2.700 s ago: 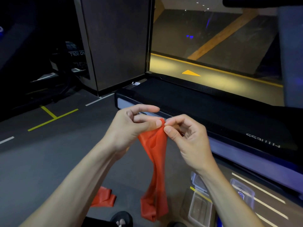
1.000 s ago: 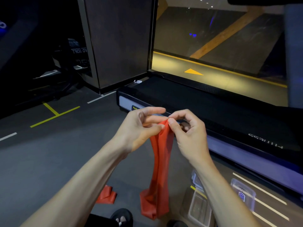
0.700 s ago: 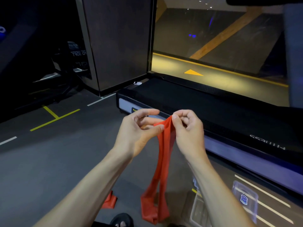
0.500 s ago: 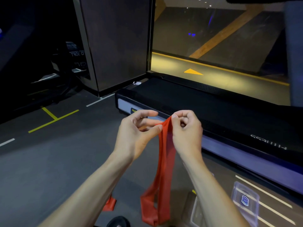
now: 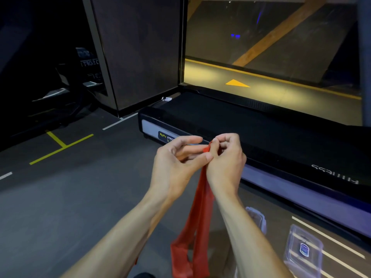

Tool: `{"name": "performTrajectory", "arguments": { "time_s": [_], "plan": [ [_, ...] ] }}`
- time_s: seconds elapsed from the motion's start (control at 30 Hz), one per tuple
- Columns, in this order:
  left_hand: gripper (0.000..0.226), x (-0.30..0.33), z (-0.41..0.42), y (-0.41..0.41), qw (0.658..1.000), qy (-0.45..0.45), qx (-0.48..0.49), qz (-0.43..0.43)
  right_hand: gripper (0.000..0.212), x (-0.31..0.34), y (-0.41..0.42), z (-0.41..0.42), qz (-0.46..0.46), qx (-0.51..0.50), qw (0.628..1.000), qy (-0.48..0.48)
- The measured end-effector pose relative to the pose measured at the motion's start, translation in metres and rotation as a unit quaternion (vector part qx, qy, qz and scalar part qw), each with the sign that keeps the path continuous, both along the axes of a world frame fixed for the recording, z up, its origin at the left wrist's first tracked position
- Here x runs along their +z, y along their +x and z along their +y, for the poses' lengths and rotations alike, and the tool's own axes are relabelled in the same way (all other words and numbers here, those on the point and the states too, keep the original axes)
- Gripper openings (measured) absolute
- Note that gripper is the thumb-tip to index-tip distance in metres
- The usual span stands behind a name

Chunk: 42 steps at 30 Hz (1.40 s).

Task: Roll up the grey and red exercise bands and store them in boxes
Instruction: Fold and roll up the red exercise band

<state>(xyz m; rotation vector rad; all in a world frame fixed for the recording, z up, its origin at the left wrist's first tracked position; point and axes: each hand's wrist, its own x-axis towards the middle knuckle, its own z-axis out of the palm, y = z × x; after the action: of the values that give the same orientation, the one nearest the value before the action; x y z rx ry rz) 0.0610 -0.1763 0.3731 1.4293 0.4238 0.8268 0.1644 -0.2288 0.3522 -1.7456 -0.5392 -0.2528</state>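
Note:
A red exercise band (image 5: 197, 221) hangs down in front of me as a long folded loop, its lower end bunched near the bottom of the view. My left hand (image 5: 176, 165) and my right hand (image 5: 225, 165) both pinch its top end, fingertips close together, with a small red tip showing between them. A clear plastic box (image 5: 303, 249) lies on the floor at the lower right. Another clear box (image 5: 258, 217) shows partly behind my right forearm. No grey band is in view.
A black treadmill deck (image 5: 230, 125) with a silver side rail runs from the centre to the right, just beyond my hands. A dark pillar (image 5: 138, 53) stands behind it. The grey floor (image 5: 60, 197) carries yellow and white lines.
The band's top has been gathered narrower and my hands have drawn closer together. The red piece on the floor at the lower left has dropped out of view.

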Motion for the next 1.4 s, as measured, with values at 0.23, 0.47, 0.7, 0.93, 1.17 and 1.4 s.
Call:
{"name": "performTrajectory", "arguments": {
  "time_s": [0.23, 0.47, 0.7, 0.93, 1.17, 1.4],
  "plan": [
    [0.021, -0.007, 0.014, 0.018, 0.998, 0.051, 0.031, 0.025, 0.008, -0.006, 0.018, 0.012, 0.019, -0.010, 1.000, -0.007],
    [0.019, 0.007, 0.050, 0.028, 0.983, 0.154, 0.097, 0.007, 0.013, 0.012, 0.044, -0.001, 0.092, 0.099, 0.990, 0.050],
    [0.012, 0.117, 0.098, 0.048, 0.970, 0.236, 0.057, -0.019, 0.012, 0.142, 0.060, 0.021, 0.248, 0.227, 0.935, 0.116],
    [0.016, 0.260, 0.110, 0.035, 0.910, 0.396, 0.093, -0.082, 0.005, 0.292, 0.040, 0.027, 0.242, 0.339, 0.870, 0.264],
    [0.014, 0.324, 0.110, 0.020, 0.920, 0.354, 0.109, -0.129, 0.008, 0.354, 0.026, 0.037, 0.207, 0.348, 0.866, 0.292],
    [0.051, 0.325, 0.117, 0.008, 0.950, 0.297, 0.030, -0.095, 0.010, 0.386, 0.020, 0.050, 0.173, 0.345, 0.875, 0.294]
  ]
}}
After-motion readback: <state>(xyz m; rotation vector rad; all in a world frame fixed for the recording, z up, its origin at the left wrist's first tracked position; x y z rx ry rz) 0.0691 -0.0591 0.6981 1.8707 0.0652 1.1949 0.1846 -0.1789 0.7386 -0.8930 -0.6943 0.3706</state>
